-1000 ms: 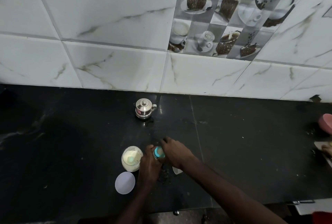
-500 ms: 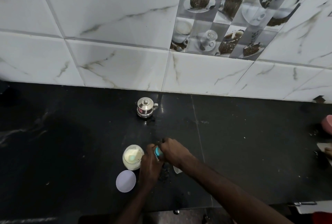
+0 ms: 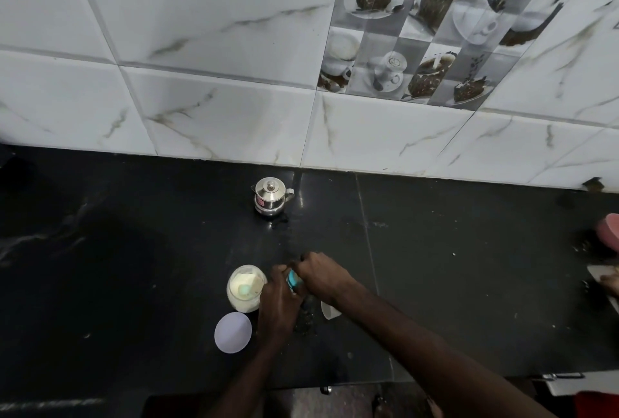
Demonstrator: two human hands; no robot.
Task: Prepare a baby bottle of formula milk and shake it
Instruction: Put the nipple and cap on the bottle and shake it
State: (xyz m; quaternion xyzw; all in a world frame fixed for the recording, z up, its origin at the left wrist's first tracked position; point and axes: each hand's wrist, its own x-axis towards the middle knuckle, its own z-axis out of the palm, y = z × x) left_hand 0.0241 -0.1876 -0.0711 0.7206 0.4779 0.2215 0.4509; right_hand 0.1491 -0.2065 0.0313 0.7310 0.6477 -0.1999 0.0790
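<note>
Both hands meet on the baby bottle (image 3: 294,281), which stands on the black tabletop (image 3: 469,266) just to the right of the open formula jar (image 3: 245,288). The left hand (image 3: 278,305) is wrapped around the bottle's body, and the right hand (image 3: 323,275) is closed over its top, where a teal collar shows between the fingers; this looks like the cap being screwed on, though the nipple and threads are hidden. The bottle's contents cannot be seen. The jar holds pale powder with a small scoop resting in it, and its round white lid (image 3: 232,332) lies flat just in front of it. A small white cup-like piece (image 3: 330,310) sits to the right of the jar, partly under the right forearm. A steel kettle (image 3: 271,196) stands well behind the jar, near the tiled wall. The chief risks, as I judge them: a cross-threaded or loose collar would leak once shaking starts, and the left wrist, so close to the uncovered jar, could knock it and spill powder. The kettle bears a red label, too small to read; no other writing is legible.
</note>
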